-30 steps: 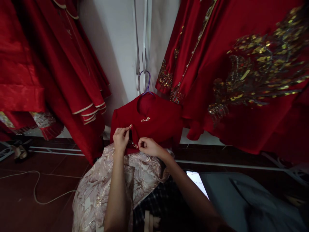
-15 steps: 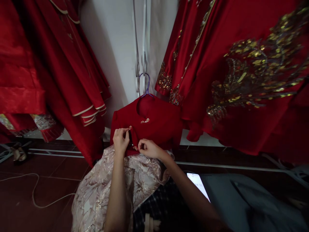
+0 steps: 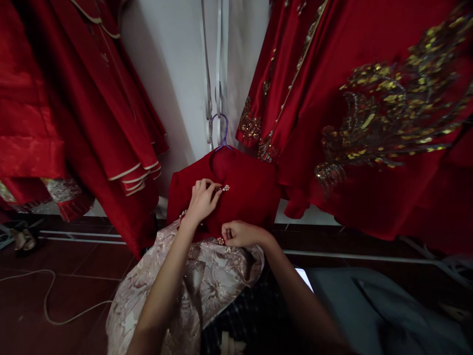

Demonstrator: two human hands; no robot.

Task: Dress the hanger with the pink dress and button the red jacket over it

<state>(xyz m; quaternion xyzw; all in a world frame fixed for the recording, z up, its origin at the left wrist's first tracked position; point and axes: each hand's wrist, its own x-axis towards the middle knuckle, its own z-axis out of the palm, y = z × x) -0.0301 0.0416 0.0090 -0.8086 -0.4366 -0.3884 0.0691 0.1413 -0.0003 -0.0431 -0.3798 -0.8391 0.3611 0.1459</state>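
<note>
A small red jacket [image 3: 251, 190] hangs on a purple hanger [image 3: 221, 129] in front of me. My left hand [image 3: 202, 198] is raised to its chest, fingers pinched at the beaded clasp [image 3: 223, 188] near the collar. My right hand [image 3: 241, 233] is closed on the jacket's lower front edge, beside another beaded clasp [image 3: 220, 240]. Below both hands spreads a pale pink and gold brocade skirt [image 3: 162, 296].
Long red gowns hang at the left [image 3: 92, 113], and at the right hangs a red gown with gold sequin embroidery [image 3: 388, 118]. A white wall [image 3: 173, 74] is behind. A lit phone screen [image 3: 305, 278] lies at lower right beside grey cloth [image 3: 377, 310]. A white cable [image 3: 51, 296] crosses the dark floor.
My left hand has moved up and right from the lower clasp to the clasp near the collar. My right hand has shifted slightly lower along the jacket's edge.
</note>
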